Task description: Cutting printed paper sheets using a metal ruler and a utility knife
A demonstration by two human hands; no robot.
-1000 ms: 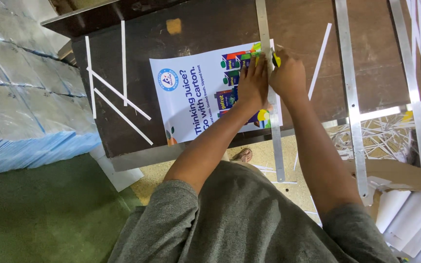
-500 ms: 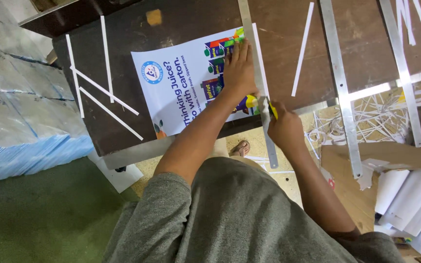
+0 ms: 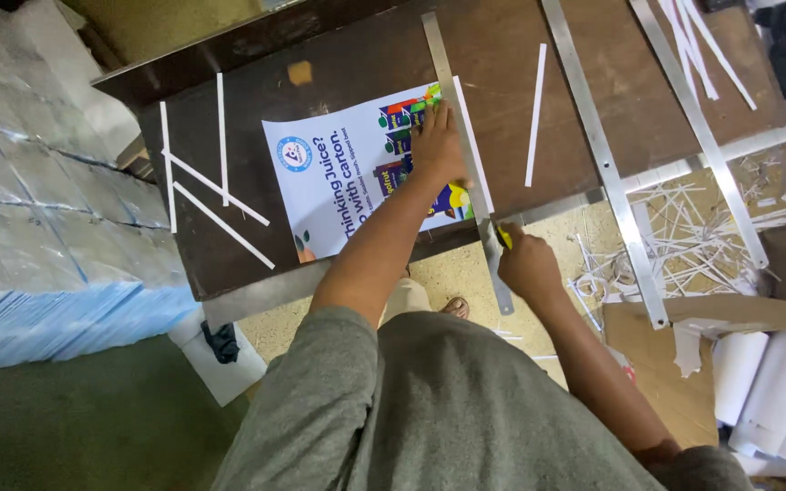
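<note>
Our left hand (image 3: 436,141) flat on poster (image 3: 338,177), beside ruler (image 3: 466,155) | right hand (image 3: 525,264) gripping yellow knife (image 3: 504,237) at table edge (image 3: 557,205)

poster (image 3: 357,182): white rectangular printed sheet, flat on the dark brown table (image 3: 256,245), its long sides running across the table
poster colours: round blue emblem near the far left corner, dark blue lettering down the middle, bright green, orange, blue and yellow carton pictures along the right side, small orange and green motif at the near left corner
poster cover: left hand (image 3: 437,144) lies flat on its right part, hiding some of the carton pictures
bundles (image 3: 38,245): wrapped stacks in clear shiny film, pale blue edges, left of the table
</note>
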